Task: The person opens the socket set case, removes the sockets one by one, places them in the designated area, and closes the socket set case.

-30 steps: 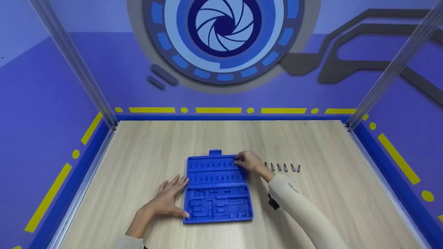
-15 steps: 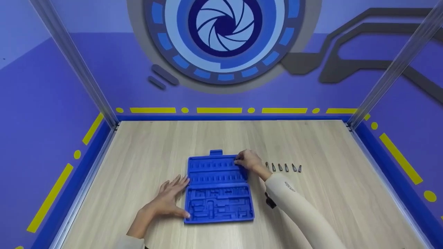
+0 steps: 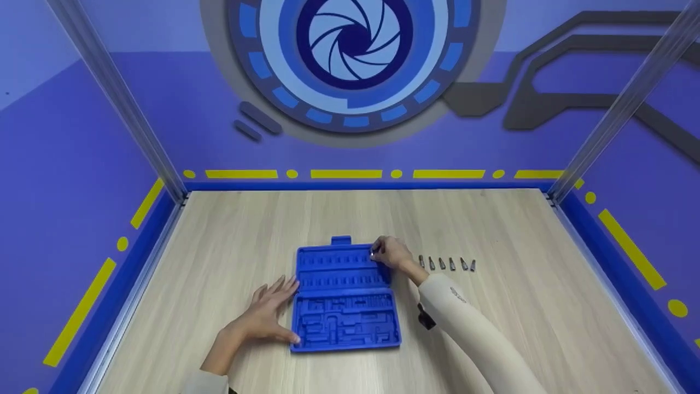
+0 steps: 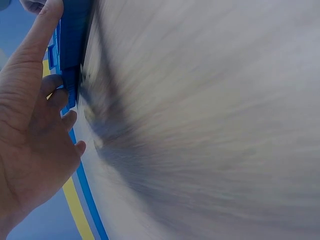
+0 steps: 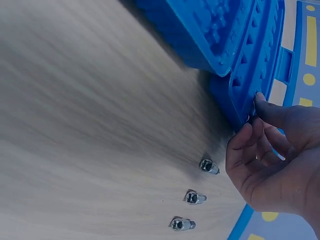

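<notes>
An open blue plastic case [image 3: 344, 294] with moulded slots lies flat on the table, its latch tab at the far side. My left hand [image 3: 262, 314] lies along the case's left edge, fingers spread, with the thumb on the near left corner; the left wrist view shows that thumb [image 4: 42, 37] against the case side. At the far right corner, my right hand [image 3: 395, 254] pinches a small shiny metal bit socket [image 5: 251, 118] between thumb and fingertips, right at the end slot of the top row. The fingers hide most of it.
Several similar metal bit sockets [image 3: 452, 264] stand in a row on the wooden table [image 3: 246, 224], right of the case. Blue-purple printed panels [image 3: 355, 156] enclose the table at the back and both sides, with metal posts [image 3: 131, 104] at the corners.
My right hand stays at the far right corner, its fingers shifting slightly; a bright glint of metal now shows between them. My left hand and the case keep their place.
</notes>
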`<state>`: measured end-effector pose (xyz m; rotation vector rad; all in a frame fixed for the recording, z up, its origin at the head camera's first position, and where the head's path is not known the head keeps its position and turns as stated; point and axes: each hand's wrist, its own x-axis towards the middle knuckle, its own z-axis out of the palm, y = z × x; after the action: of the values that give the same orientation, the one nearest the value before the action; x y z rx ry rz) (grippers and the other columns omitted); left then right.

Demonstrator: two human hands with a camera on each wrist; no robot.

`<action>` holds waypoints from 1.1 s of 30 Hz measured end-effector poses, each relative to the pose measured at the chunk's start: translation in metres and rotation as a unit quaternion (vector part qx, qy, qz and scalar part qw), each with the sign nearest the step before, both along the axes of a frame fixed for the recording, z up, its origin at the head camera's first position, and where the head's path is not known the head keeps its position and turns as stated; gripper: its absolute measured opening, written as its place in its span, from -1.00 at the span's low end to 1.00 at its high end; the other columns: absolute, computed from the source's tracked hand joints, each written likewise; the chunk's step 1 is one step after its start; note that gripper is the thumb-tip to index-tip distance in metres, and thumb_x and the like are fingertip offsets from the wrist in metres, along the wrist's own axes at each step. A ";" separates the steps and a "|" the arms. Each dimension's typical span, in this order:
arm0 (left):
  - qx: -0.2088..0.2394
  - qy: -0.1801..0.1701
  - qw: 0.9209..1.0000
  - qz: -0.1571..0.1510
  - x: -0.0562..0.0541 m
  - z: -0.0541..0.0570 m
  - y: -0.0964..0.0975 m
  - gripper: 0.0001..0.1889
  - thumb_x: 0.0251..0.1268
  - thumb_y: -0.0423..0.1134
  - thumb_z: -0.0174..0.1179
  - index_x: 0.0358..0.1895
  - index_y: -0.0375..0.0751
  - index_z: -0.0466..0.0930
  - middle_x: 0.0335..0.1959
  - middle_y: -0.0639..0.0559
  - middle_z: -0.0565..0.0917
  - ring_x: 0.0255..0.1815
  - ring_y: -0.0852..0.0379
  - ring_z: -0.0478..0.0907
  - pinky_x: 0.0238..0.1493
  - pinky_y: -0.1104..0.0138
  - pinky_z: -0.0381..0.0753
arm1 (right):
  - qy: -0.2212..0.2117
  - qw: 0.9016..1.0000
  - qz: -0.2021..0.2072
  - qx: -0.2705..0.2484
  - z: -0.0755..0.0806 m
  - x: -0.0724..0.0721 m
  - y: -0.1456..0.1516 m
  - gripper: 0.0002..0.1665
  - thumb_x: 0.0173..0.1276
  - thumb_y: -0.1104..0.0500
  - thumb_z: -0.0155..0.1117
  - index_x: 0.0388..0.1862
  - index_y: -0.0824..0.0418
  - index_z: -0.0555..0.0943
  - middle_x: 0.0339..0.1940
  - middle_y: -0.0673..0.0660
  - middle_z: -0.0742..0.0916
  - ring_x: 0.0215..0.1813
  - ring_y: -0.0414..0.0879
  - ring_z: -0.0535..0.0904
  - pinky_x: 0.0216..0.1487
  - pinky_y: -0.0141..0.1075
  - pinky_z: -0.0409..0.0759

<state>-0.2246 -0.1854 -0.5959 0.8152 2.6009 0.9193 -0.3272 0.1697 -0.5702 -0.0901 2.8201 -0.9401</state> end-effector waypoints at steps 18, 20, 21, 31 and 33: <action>-0.007 0.010 1.000 -0.007 0.000 0.004 0.001 0.38 -0.29 0.21 0.65 0.61 -0.33 0.06 0.65 -0.33 0.06 0.65 -0.48 -0.11 0.51 -0.46 -0.23 | 0.088 0.990 0.065 -0.091 -0.012 0.006 0.015 -0.90 0.37 0.27 0.40 -0.25 0.32 0.72 -0.28 0.21 0.76 -0.28 -0.12 0.51 -0.15 -0.25 0.53; -0.008 0.008 1.000 -0.006 0.000 0.003 0.001 0.38 -0.29 0.22 0.65 0.61 -0.33 0.06 0.65 -0.33 0.06 0.65 -0.49 -0.11 0.51 -0.46 -0.23 | 0.086 0.988 0.061 -0.114 -0.011 0.007 0.017 -0.90 0.38 0.28 0.38 -0.26 0.34 0.70 -0.26 0.23 0.76 -0.26 -0.11 0.54 -0.15 -0.27 0.54; -0.007 0.007 1.000 -0.006 0.000 0.003 0.001 0.38 -0.29 0.22 0.65 0.61 -0.33 0.06 0.65 -0.34 0.06 0.65 -0.49 -0.12 0.51 -0.46 -0.24 | 0.078 0.987 0.058 -0.131 -0.010 0.008 0.018 -0.90 0.40 0.29 0.36 -0.24 0.35 0.69 -0.25 0.25 0.76 -0.26 -0.10 0.56 -0.19 -0.29 0.54; -0.012 0.010 1.000 -0.003 -0.001 0.003 0.000 0.38 -0.29 0.23 0.65 0.61 -0.34 0.06 0.64 -0.36 0.07 0.66 -0.47 -0.11 0.52 -0.44 -0.24 | -0.021 0.973 0.047 -0.224 0.010 0.008 0.035 -0.77 0.56 0.28 0.16 0.04 0.43 0.60 -0.14 0.43 0.71 -0.46 -0.13 0.56 -0.50 -0.32 0.49; -0.013 0.010 1.000 -0.004 0.000 0.003 0.000 0.38 -0.29 0.23 0.65 0.61 -0.35 0.06 0.64 -0.37 0.07 0.66 -0.47 -0.11 0.52 -0.44 -0.24 | -0.019 0.973 0.051 -0.226 0.012 0.009 0.043 -0.73 0.57 0.30 0.13 0.10 0.47 0.58 -0.09 0.47 0.70 -0.49 -0.11 0.56 -0.53 -0.32 0.48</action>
<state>-0.2247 -0.1849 -0.5926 0.8307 2.6185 0.8784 -0.3186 0.2125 -0.5579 -0.2670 2.4843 -1.5170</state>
